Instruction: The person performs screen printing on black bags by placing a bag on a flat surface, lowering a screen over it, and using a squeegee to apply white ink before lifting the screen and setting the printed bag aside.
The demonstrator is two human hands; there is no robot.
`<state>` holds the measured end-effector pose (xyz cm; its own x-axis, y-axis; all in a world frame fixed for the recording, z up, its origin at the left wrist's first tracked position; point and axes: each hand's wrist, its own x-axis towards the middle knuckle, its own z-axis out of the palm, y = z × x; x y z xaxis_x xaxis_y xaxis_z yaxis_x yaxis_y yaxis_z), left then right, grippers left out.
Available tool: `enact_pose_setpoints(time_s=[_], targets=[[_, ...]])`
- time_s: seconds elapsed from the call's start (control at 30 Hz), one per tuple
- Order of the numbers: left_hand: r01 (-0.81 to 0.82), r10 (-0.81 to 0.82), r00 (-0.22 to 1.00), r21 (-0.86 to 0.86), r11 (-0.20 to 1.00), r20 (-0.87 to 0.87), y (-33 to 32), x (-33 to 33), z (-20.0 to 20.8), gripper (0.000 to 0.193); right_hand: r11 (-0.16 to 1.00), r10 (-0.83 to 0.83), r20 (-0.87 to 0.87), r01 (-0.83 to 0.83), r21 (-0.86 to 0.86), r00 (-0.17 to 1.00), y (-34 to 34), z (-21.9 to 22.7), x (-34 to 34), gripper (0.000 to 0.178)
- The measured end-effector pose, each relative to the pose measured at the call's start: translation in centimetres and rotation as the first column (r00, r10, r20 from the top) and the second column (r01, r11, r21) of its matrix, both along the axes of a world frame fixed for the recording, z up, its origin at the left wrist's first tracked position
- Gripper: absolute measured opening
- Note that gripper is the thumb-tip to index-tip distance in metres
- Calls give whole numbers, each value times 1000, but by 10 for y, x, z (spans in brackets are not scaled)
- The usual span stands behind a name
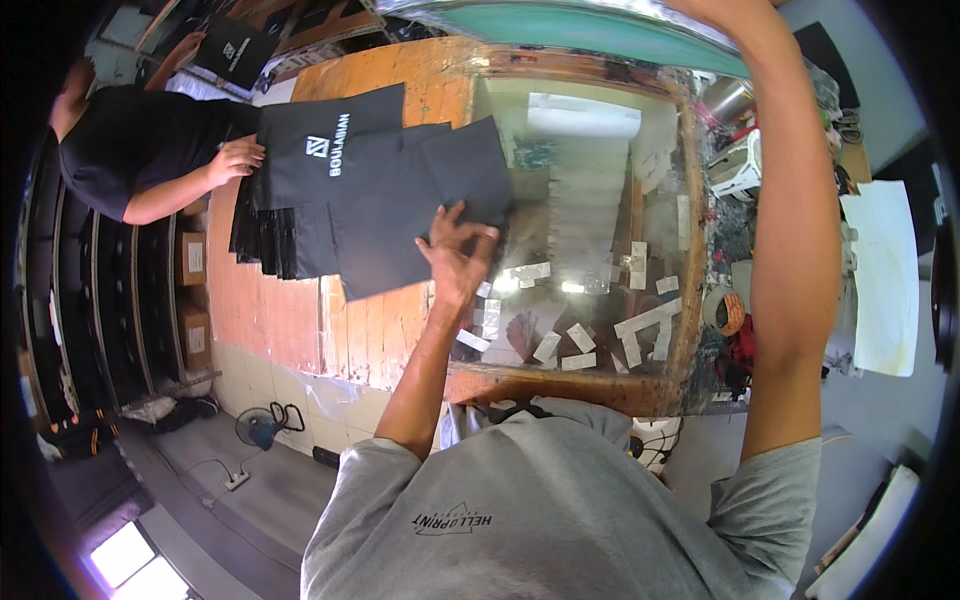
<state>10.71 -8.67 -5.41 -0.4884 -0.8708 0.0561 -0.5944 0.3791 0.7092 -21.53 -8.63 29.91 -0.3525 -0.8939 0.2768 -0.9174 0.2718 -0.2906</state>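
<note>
My left hand (460, 252) is over the right edge of a flat black sheet (385, 235). Thumb and forefinger come together at that edge, while the other fingers spread across the dark surface; the edge is slightly blurred. Whether the sheet is a bag or plain material, I cannot make out. Overlapping it to the left is another black sheet (360, 120) with white print. My right arm is stretched far forward, its hand (708, 8) at the raised frame with green mesh (600, 35); the fingers are cut off by the picture's top edge.
A glass-topped panel (590, 310) carries tape strips and a white roll (583, 117). At left, a co-worker (150, 150) touches the black stack with one hand and holds a printed black piece (232, 52). Cluttered tools border the right; a fan (257, 427) stands on the floor.
</note>
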Motion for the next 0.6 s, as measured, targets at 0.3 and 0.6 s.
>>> enact_pose_setpoints(time_s=[0.3, 0.6], targets=[[497, -390, 850, -295, 816, 355, 56, -134, -44, 58, 985, 159, -55, -154, 81, 986, -2, -4, -16, 49], [687, -603, 698, -122, 716, 387, 83, -182, -37, 56, 992, 88, 134, -99, 77, 987, 29, 13, -10, 41]])
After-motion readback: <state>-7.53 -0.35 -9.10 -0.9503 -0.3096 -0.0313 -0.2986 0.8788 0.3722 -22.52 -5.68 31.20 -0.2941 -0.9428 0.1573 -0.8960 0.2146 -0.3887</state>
